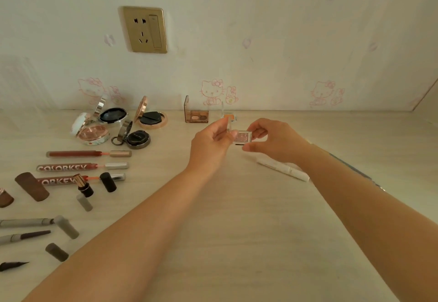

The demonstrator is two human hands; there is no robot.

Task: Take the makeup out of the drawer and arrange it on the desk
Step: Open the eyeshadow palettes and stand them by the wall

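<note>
A small clear eyeshadow case [241, 137] with a pink glitter pan is held just above the pale wooden desk [237, 230], its clear lid standing up. My left hand [212, 141] pinches the lid and left side. My right hand [275, 139] pinches the case's right end between thumb and fingers. Behind them, near the wall, stand an open brown eyeshadow case [196, 115] and an open orange one [229, 116], partly hidden by my left hand.
Open round compacts [113, 123] sit at the back left. Lip gloss tubes [87, 159], lipsticks, caps and eye pencils [35, 225] lie along the left side. A white tube [282, 167] lies under my right wrist. A gold wall socket [143, 29] is above.
</note>
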